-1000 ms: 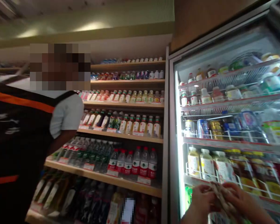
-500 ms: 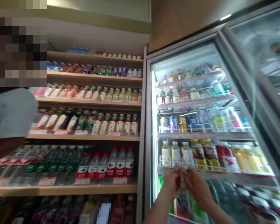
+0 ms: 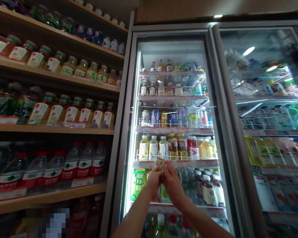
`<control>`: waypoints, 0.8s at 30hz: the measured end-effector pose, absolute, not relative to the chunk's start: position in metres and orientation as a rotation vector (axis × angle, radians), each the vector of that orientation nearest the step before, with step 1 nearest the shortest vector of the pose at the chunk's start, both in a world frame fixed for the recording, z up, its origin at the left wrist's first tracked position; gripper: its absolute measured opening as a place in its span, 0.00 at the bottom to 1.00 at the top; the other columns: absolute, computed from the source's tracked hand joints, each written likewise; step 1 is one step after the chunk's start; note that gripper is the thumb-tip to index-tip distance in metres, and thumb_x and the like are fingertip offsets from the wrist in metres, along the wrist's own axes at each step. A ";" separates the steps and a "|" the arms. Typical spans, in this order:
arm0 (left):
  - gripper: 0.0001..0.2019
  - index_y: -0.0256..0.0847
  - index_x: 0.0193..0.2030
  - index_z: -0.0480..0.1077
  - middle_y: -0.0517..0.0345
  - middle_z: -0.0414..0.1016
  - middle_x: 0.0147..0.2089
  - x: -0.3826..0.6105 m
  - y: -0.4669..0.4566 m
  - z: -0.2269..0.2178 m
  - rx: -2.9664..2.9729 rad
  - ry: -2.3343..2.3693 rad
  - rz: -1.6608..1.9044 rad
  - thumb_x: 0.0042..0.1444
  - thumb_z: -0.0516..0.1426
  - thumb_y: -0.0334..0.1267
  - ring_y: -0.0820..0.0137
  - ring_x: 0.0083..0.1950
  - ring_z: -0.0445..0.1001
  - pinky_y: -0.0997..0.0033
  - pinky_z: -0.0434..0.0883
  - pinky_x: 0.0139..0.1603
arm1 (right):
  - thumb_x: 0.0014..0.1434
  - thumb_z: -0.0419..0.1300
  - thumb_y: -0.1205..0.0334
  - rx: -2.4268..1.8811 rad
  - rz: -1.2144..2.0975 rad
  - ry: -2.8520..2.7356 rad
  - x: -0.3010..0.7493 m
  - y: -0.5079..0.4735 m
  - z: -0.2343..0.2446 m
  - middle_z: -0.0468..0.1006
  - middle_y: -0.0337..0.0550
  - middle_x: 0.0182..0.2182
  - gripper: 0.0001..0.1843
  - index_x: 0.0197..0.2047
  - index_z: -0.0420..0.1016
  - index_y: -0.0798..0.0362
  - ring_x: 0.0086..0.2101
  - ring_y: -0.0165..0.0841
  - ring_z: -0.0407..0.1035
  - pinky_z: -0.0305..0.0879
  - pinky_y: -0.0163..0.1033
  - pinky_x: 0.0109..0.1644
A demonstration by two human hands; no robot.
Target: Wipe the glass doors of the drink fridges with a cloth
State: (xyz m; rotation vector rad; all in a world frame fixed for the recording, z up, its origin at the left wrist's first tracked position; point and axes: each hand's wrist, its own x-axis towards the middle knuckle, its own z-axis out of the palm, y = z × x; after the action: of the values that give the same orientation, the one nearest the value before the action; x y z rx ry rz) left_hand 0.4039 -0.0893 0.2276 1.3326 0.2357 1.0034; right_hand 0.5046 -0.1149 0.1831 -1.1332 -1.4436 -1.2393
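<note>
— Where to look first?

— Just right of the scene's middle, at a pale crumpled cloth (image 3: 161, 161), or something very like cloth. Held up in front of a lit drinks fridge (image 3: 172, 29), just below white-capped bottles (image 3: 153, 147) in the view.

— Held how?

— Between left hand (image 3: 153, 178) and right hand (image 3: 172, 181), close together and closed around the bundle, with only a small tuft showing above the fingers. Too small and too blurred to tell the exact finger grip.

— Anything else close by?

— On the far side of the hands, a green pack (image 3: 138, 183) to the left and dark bottles (image 3: 209, 191) to the right, both inside the fridge. Farther left, red-capped bottles (image 3: 85, 160) on a wooden shelf (image 3: 52, 128).

— Heavy, at a guess?

— Hardly. Judging by the bunched look, probably light and limp, likely to sag wherever left unsupported.

— Slippery? Fragile?

— Probably neither. Looks matte, so likely easy to grip, and unlikely to suffer from squeezing or twisting. Damp or dry, impossible to tell.

— Best taken where?

— By the gathered middle, for keeping compact; by opposite edges, for opening flat. Impossible to point out those edges, though, under so many fingers.
</note>
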 end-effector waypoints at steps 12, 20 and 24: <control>0.33 0.36 0.61 0.59 0.54 0.47 0.70 0.313 -0.039 0.225 2.211 0.952 1.336 0.44 0.49 0.22 0.66 0.70 0.43 0.61 0.43 0.69 | 0.58 0.45 0.71 -1.334 -1.437 -1.307 0.577 -0.122 0.221 0.46 0.42 0.67 0.35 0.68 0.44 0.49 0.65 0.43 0.40 0.53 0.54 0.64; 0.40 0.37 0.67 0.48 0.53 0.37 0.70 0.305 -0.031 0.186 2.820 1.522 1.039 0.42 0.44 0.18 0.63 0.70 0.38 0.52 0.45 0.68 | 0.59 0.44 0.71 -1.389 -1.571 -0.997 0.608 -0.146 0.231 0.47 0.46 0.66 0.36 0.69 0.38 0.47 0.64 0.47 0.42 0.48 0.64 0.61; 0.40 0.37 0.67 0.46 0.53 0.35 0.70 0.306 -0.028 0.185 2.807 1.618 1.052 0.42 0.44 0.18 0.62 0.70 0.38 0.52 0.45 0.68 | 0.59 0.44 0.70 -1.354 -1.558 -1.379 0.597 -0.139 0.204 0.47 0.43 0.66 0.36 0.69 0.37 0.48 0.64 0.44 0.42 0.52 0.56 0.62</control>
State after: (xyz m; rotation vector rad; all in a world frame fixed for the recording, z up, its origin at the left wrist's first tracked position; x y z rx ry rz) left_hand 0.3060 -0.0283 0.1847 2.8066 1.6175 1.0521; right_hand 0.5969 -0.1393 0.2041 -1.3543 -1.3786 -1.5578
